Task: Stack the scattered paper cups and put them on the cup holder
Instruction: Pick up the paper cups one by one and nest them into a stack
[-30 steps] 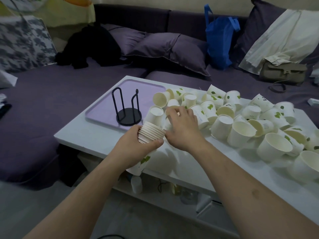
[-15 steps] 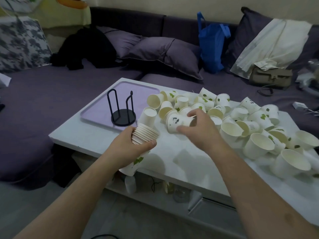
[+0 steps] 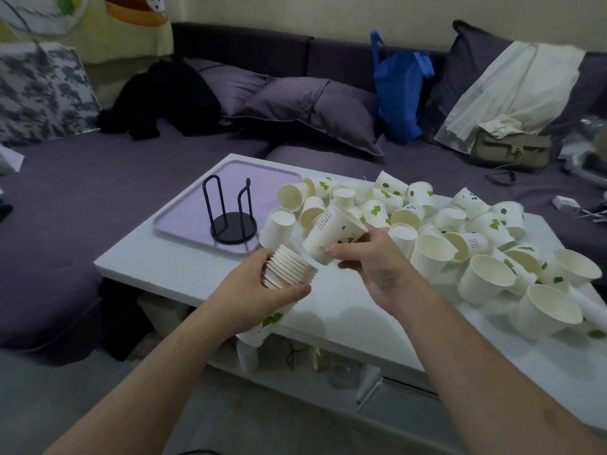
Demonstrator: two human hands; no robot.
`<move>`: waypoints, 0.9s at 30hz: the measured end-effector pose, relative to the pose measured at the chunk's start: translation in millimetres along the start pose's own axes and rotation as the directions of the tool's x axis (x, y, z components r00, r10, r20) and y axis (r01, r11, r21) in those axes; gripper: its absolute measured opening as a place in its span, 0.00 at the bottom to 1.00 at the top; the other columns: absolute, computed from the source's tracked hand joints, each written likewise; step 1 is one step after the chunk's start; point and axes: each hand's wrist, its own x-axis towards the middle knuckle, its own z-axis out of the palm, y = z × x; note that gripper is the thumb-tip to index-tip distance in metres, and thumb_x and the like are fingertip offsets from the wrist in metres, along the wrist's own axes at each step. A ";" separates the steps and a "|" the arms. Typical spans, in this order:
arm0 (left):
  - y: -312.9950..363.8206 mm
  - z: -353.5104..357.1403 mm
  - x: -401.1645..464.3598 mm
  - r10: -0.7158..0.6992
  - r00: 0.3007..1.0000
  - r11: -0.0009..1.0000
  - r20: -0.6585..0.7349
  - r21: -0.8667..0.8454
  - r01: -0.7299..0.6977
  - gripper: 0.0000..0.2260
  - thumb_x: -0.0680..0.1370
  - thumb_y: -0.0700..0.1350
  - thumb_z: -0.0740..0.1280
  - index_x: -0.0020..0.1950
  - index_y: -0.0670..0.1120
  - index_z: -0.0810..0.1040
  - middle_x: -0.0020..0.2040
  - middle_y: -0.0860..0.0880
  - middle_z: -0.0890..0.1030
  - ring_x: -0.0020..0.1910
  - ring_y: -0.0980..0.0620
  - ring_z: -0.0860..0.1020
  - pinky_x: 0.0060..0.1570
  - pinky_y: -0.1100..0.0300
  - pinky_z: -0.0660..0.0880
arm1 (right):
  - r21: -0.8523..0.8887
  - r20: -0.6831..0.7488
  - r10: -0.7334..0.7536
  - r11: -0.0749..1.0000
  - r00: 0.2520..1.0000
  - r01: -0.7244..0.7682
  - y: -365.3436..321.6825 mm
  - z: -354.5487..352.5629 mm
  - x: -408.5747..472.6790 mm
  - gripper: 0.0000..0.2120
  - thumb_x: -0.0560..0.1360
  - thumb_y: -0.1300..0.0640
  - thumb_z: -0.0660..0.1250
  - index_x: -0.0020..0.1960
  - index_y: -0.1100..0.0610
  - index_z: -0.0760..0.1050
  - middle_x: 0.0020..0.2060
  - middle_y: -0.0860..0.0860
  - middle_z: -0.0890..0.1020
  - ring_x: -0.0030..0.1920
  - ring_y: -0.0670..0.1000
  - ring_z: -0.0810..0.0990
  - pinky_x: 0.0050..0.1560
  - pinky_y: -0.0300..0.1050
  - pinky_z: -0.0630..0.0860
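Cup [image 3: 331, 236] in right hand [image 3: 377, 267] (tilted)

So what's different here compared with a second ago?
The right hand, which was reaching into the loose cups, has taken hold of a single cup and brought it back toward the stack. It is not yet nested. The left hand keeps its grip on the stack; the cup holder stays on the tray.

Stack of cups [image 3: 289, 270] partly hidden within left hand [image 3: 259, 290]
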 end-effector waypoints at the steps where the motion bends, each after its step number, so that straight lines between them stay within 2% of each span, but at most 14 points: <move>1: 1.2 1.0 0.0 0.007 1.000 1.000 0.003 -0.001 -0.007 0.25 0.73 0.60 0.79 0.66 0.58 0.74 0.54 0.57 0.81 0.51 0.56 0.80 0.42 0.64 0.73 | -0.009 -0.001 0.000 1.000 1.000 0.000 1.6 3.4 -0.4 0.29 0.63 0.58 0.80 0.63 0.57 0.81 0.57 0.60 0.86 0.53 0.54 0.82 0.54 0.52 0.77; 3: 3.3 2.3 0.2 0.015 1.000 1.000 0.004 0.006 -0.015 0.25 0.73 0.60 0.78 0.66 0.57 0.73 0.55 0.56 0.81 0.51 0.56 0.80 0.43 0.64 0.74 | -0.020 0.006 0.014 1.000 1.000 -0.014 4.4 10.6 -0.9 0.29 0.62 0.57 0.80 0.63 0.56 0.81 0.58 0.60 0.86 0.54 0.55 0.82 0.56 0.53 0.79; 7: 3.1 2.9 2.4 0.023 1.000 1.000 -0.001 0.016 -0.023 0.28 0.73 0.62 0.78 0.68 0.57 0.72 0.56 0.57 0.81 0.52 0.56 0.80 0.44 0.62 0.76 | -0.021 0.097 0.032 0.999 0.995 -0.030 8.3 19.0 -0.2 0.30 0.64 0.56 0.79 0.66 0.54 0.79 0.59 0.56 0.86 0.63 0.59 0.82 0.69 0.61 0.79; 11: 1.6 0.7 2.6 0.006 1.000 1.000 -0.025 0.006 -0.005 0.27 0.73 0.62 0.77 0.66 0.59 0.71 0.55 0.59 0.80 0.51 0.57 0.80 0.42 0.65 0.73 | -0.147 0.102 -0.019 0.989 0.995 0.034 1.3 24.6 -4.6 0.35 0.71 0.47 0.72 0.77 0.51 0.70 0.70 0.46 0.78 0.68 0.50 0.78 0.73 0.54 0.74; 13: -1.3 -0.4 3.6 0.000 0.999 1.000 -0.033 0.011 0.000 0.27 0.73 0.63 0.77 0.67 0.58 0.72 0.54 0.58 0.81 0.50 0.57 0.80 0.42 0.64 0.74 | -0.227 0.176 -0.025 0.972 0.984 0.065 -0.3 30.0 -7.3 0.34 0.77 0.46 0.70 0.81 0.51 0.67 0.72 0.44 0.76 0.71 0.46 0.74 0.71 0.44 0.71; 15: -4.1 -2.1 4.7 -0.012 0.999 1.000 -0.043 0.017 0.013 0.27 0.73 0.63 0.77 0.67 0.57 0.73 0.54 0.56 0.81 0.50 0.56 0.81 0.42 0.63 0.74 | -0.302 0.281 0.033 0.952 0.959 0.056 0.7 38.9 -10.0 0.31 0.80 0.47 0.68 0.81 0.51 0.68 0.71 0.45 0.77 0.68 0.44 0.75 0.64 0.36 0.70; 18: -8.7 -5.8 5.8 -0.034 0.998 0.999 -0.053 0.016 0.035 0.26 0.73 0.63 0.77 0.66 0.56 0.74 0.52 0.56 0.82 0.49 0.56 0.81 0.41 0.63 0.75 | -0.349 0.329 0.060 0.935 0.943 0.062 6.6 48.3 -8.4 0.31 0.77 0.45 0.67 0.79 0.50 0.71 0.68 0.45 0.79 0.66 0.45 0.77 0.62 0.38 0.72; 22: -16.7 -15.1 9.6 -0.090 0.990 0.996 -0.113 -0.011 0.090 0.25 0.72 0.64 0.78 0.63 0.56 0.76 0.50 0.55 0.83 0.47 0.55 0.82 0.42 0.59 0.77 | -0.387 0.197 -0.011 0.918 0.980 0.088 4.2 54.4 3.3 0.23 0.87 0.51 0.60 0.82 0.47 0.66 0.74 0.42 0.71 0.70 0.43 0.69 0.67 0.41 0.64; 25: -22.4 -25.5 13.6 -0.149 0.975 0.989 -0.162 -0.042 0.144 0.25 0.72 0.62 0.79 0.63 0.54 0.76 0.51 0.54 0.82 0.48 0.54 0.81 0.42 0.57 0.76 | -0.588 0.103 -0.141 0.790 0.985 0.175 7.6 60.2 25.3 0.27 0.84 0.55 0.63 0.82 0.48 0.63 0.78 0.45 0.68 0.76 0.48 0.67 0.74 0.47 0.64; 27: -25.4 -31.6 15.9 -0.172 0.968 0.985 -0.182 -0.059 0.163 0.25 0.72 0.62 0.79 0.62 0.53 0.76 0.51 0.53 0.82 0.48 0.53 0.82 0.41 0.56 0.76 | -0.713 0.140 -0.203 0.658 0.969 0.241 9.4 65.6 43.3 0.32 0.80 0.60 0.66 0.82 0.49 0.62 0.79 0.47 0.66 0.78 0.51 0.65 0.76 0.47 0.64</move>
